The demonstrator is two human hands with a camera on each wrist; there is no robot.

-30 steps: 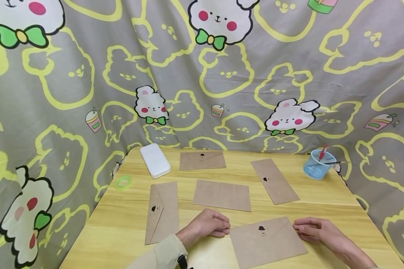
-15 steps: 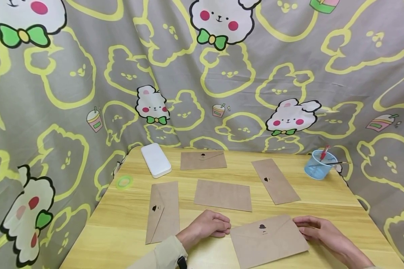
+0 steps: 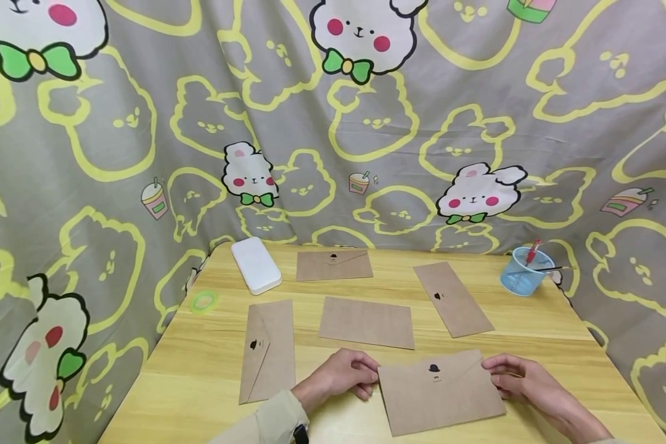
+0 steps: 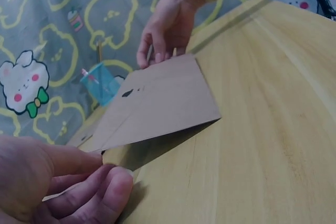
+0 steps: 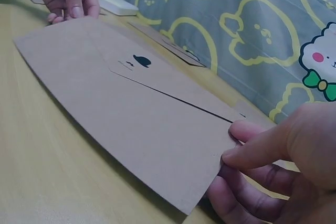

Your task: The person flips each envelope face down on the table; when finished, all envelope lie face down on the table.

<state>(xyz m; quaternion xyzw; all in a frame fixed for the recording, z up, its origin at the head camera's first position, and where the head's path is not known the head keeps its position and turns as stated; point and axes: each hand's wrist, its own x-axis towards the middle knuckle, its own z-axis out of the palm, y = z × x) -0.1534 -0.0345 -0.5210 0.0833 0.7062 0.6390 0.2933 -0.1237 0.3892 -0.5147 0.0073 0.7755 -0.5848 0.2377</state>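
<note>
A brown kraft envelope (image 3: 441,394) with a small black hat print is held between both hands close over the table, flap side up. My left hand (image 3: 346,373) pinches its upper left corner, thumb and finger right at the edge in the left wrist view. My right hand (image 3: 522,379) pinches the opposite short edge, with the thumb (image 5: 241,153) on top and other fingers curled beneath. In the left wrist view, a dark shadow shows below the raised edge of the envelope.
Several more brown envelopes lie flat around: a plain one (image 3: 366,322) in the middle, others left (image 3: 267,351), right (image 3: 453,299) and back (image 3: 334,265). A white box-like object (image 3: 256,265), a green tape ring (image 3: 203,301) and a blue mesh pen cup (image 3: 526,272) stand farther back.
The envelope has come up off the table, its far edge rising and tilting toward me. My left fingers, earlier beside its left edge, now grip the corner.
</note>
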